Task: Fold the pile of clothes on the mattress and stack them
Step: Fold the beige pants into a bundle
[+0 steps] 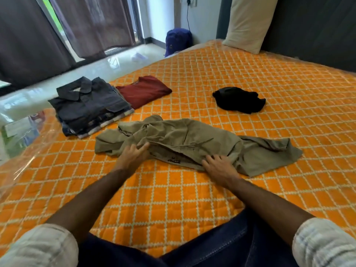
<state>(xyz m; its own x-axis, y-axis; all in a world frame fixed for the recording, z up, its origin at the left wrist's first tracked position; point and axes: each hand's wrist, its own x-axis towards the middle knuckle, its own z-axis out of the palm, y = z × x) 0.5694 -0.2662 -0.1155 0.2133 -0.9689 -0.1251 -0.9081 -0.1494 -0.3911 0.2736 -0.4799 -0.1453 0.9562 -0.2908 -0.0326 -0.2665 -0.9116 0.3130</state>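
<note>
The olive garment (192,143) lies crumpled at the centre of the mattress (250,78), stretched roughly from 9 to 3 o'clock, directly ahead of the seated person. The left hand (133,154) rests on its near-left edge, fingers loosely bent into the cloth; whether it pinches fabric cannot be told. The right hand (219,166) lies on the near hem close to a small dark label, fingers spread and fairly flat, pressing rather than gripping.

Judgement: the step in hand is spreading this garment flat before folding. The cloth is bunched on the left and trails in a loose flap at 3 o'clock. It is best done by drawing the two near edges apart toward 9 and 3 o'clock, then smoothing outward toward 12, so the seams align and no fold is trapped beneath. The fabric looks soft and limp, so it is likely to wrinkle again if dragged.

At 10 o'clock stands the stack of folded shirts (90,106), with a folded maroon shirt (144,90) just beside it. An unfolded black garment (238,100) waits at 1 o'clock, well apart.
</note>
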